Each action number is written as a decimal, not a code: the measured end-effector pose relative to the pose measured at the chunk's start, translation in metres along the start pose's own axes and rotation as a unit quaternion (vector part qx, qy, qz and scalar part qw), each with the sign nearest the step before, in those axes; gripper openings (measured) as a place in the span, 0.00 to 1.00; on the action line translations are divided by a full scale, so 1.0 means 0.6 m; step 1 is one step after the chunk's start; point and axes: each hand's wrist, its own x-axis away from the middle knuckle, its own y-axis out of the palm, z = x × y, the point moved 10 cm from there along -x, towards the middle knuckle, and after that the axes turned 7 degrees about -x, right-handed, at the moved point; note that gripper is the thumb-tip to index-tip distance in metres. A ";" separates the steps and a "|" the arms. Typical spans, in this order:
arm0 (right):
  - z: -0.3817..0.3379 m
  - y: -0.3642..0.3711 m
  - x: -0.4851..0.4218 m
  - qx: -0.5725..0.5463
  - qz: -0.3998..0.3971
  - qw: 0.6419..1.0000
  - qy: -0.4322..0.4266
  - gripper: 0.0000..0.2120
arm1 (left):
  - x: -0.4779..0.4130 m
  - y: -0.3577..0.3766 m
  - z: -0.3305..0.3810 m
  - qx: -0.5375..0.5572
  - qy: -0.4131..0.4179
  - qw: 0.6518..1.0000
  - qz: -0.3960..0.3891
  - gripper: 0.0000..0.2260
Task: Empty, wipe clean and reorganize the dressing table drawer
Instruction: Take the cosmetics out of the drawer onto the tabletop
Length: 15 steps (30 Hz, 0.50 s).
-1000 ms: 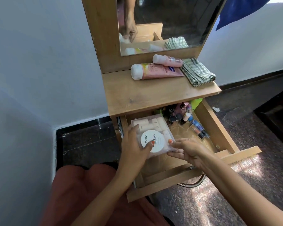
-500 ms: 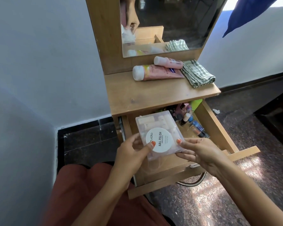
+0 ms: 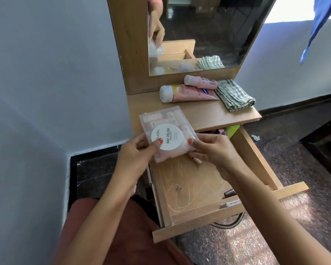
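Right now both hands pinch the clear nail polish kit box point(image 3: 166, 133) w/ thumbs on top: left hand point(image 3: 136, 157) at its near-left corner, right hand point(image 3: 212, 152) at its near-right. It's held over the drawer point(image 3: 195, 190), its far end over the tabletop point(image 3: 204, 115). Keep it level, set it flat near the pink tubes point(image 3: 187, 90), away from the checked cloth point(image 3: 234, 95).

Single view, head-worn wide-angle camera. Looks forward and down from above the seated person's lap onto the open drawer point(image 3: 197, 190) and the bench point(image 3: 208, 113) top. Close range: forearms enter from the bottom edge. Mirror point(image 3: 199, 33) fills the upper centre; wall at left, floor at right. Straight edges bow toward the frame borders
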 end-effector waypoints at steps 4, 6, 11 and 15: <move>-0.003 0.039 -0.049 0.042 0.005 0.999 -0.028 0.14 | -0.043 -0.031 0.001 0.016 -0.026 0.999 0.035 0.16; -0.002 0.051 -0.068 0.065 0.008 0.997 -0.038 0.16 | -0.063 -0.044 -0.001 0.009 -0.036 0.998 0.052 0.18; -0.018 0.072 -0.093 0.120 0.015 0.990 -0.071 0.14 | -0.093 -0.065 -0.007 -0.008 -0.041 0.996 0.083 0.16; -0.036 0.077 -0.104 0.153 0.042 0.981 -0.111 0.15 | -0.109 -0.071 -0.008 -0.013 -0.033 0.995 0.097 0.14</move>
